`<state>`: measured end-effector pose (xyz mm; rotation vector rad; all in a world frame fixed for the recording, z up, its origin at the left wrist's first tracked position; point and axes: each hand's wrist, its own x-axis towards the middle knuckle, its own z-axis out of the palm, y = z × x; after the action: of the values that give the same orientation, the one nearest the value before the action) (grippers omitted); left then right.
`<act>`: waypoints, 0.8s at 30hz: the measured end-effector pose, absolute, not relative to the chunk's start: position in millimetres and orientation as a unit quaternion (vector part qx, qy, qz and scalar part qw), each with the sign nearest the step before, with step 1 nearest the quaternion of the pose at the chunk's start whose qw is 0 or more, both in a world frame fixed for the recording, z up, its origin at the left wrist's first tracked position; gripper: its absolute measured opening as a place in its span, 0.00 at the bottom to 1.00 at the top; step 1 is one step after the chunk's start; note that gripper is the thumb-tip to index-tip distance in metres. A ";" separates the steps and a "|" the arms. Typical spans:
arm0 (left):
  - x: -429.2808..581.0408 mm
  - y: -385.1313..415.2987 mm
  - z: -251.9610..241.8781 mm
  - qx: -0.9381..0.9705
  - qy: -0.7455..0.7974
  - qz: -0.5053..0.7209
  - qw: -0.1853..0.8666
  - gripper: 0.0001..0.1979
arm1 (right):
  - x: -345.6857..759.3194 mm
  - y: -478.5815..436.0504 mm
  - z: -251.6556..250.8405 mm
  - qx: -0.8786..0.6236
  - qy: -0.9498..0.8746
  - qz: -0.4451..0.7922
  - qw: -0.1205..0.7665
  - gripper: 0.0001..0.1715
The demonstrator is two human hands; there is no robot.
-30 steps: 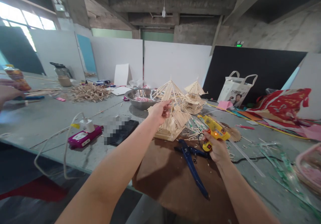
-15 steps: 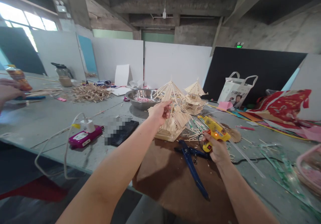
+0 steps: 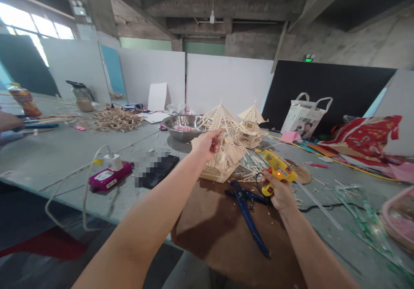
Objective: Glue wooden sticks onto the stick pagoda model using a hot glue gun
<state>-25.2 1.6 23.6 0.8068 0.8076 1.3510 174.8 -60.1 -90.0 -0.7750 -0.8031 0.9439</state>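
Observation:
My left hand (image 3: 205,143) pinches a stick on the side of a wooden stick pagoda model (image 3: 223,149) that stands at the table's middle. My right hand (image 3: 280,191) is closed round the handle of a yellow glue gun (image 3: 276,168), whose nozzle points up and left toward the model and whose lamp glows orange. A smaller stick pagoda (image 3: 250,127) stands just behind the big one. Blue-handled cutters (image 3: 247,211) lie on a brown mat (image 3: 220,228) between my arms.
A steel bowl (image 3: 181,127) sits behind the model. A pink box with a white charger (image 3: 110,172) and a black phone (image 3: 158,168) lie left. A heap of sticks (image 3: 116,120) is farther left, near another person's hand (image 3: 8,120). Bags and coloured paper (image 3: 355,136) crowd the right.
My hands hold the same places. The other person's hand at the far left edge has drawn back and lower.

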 end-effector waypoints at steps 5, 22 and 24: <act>-25.8 2.9 22.5 0.355 0.350 0.594 0.632 0.04 | 175.4 -60.1 -89.0 -0.351 -0.366 0.435 0.744 0.13; -25.0 2.7 22.3 0.358 0.344 0.597 0.631 0.04 | 175.3 -59.9 -89.8 -0.362 -0.373 0.425 0.741 0.14; -25.0 2.7 22.7 0.359 0.346 0.595 0.630 0.04 | 175.2 -60.1 -89.8 -0.362 -0.376 0.424 0.740 0.14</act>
<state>-25.0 2.7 22.7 0.8209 0.7915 1.3632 175.2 -60.1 -89.8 -0.7932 -0.8247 0.9306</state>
